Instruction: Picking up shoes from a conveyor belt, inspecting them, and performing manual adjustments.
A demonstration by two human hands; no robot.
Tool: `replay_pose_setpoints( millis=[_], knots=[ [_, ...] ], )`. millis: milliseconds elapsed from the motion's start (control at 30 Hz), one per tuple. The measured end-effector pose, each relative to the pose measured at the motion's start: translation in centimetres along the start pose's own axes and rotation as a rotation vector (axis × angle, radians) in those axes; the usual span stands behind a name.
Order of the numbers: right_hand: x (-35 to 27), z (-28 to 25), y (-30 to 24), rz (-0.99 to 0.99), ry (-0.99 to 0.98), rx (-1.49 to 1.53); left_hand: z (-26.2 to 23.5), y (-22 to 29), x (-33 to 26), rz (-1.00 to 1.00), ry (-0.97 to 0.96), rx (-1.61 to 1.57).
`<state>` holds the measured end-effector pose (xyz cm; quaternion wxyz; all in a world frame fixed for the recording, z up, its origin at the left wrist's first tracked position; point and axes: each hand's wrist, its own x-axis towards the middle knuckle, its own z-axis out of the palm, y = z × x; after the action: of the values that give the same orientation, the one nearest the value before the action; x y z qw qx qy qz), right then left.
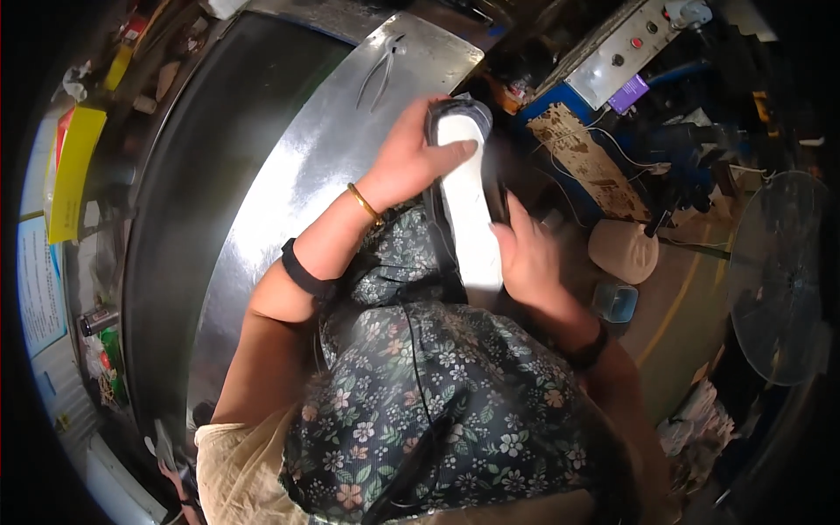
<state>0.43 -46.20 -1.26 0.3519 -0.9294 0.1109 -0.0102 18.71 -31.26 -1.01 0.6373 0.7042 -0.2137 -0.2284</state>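
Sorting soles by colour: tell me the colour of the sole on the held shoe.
White, on a black shoe; the head view shows it, held by the left hand and right hand.

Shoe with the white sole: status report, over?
Left hand gripping shoe at its toe. Right hand holding its side. White sole faces up. Pliers lie clear on metal table.

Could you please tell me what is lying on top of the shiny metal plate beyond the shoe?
A pair of pliers lies on the metal plate near its far end. The left hand, gripping the shoe with the right hand, covers part of the plate, so anything beneath is hidden.
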Motion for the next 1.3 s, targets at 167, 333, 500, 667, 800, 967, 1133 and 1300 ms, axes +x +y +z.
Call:
replay_pose_setpoints(
  millis=[167, 333, 500, 667, 800, 967, 1133, 1300],
  knots=[
    [2.7, 2.4, 1.3, -0.093, 0.005, 0.71, -1.7, 0.0, 1.5, -0.083, -0.135, -0.516],
    [4.3, 3.1, -0.5, -0.017, -0.109, 0.941, -0.7, 2.6, 0.0, -0.135, 0.008, 0.177],
    [3.7, 2.9, -4.6, 0.019, -0.071, 0.613, 0.3, 2.7, -2.7, 0.299, 0.274, 1.477],
    [3.0, 5.7, 0.2, -0.173, -0.022, 0.848, -2.0, -0.8, -6.5, 0.04, -0.11, 0.565],
    [1.4, 5.2, -2.1, -0.173, 0.072, 0.617, 1.5, -2.1, -11.2, -0.061, 0.137, 0.468],
    [1.8, 5.5, -0.3, -0.266, 0.039, 0.723, 2.3, -5.0, -8.6, 0.187, 0.22, 0.023],
    [0.3, 4.5, 1.5, -0.407, -0.119, 0.564, 0.1, -2.4, -1.6, -0.056, 0.024, -0.627],
    [4.9, 1.4, 1.9, 0.101, -0.075, 0.865, -0.2, 1.0, -1.2, -0.134, -0.028, -0.601]
  ],
)
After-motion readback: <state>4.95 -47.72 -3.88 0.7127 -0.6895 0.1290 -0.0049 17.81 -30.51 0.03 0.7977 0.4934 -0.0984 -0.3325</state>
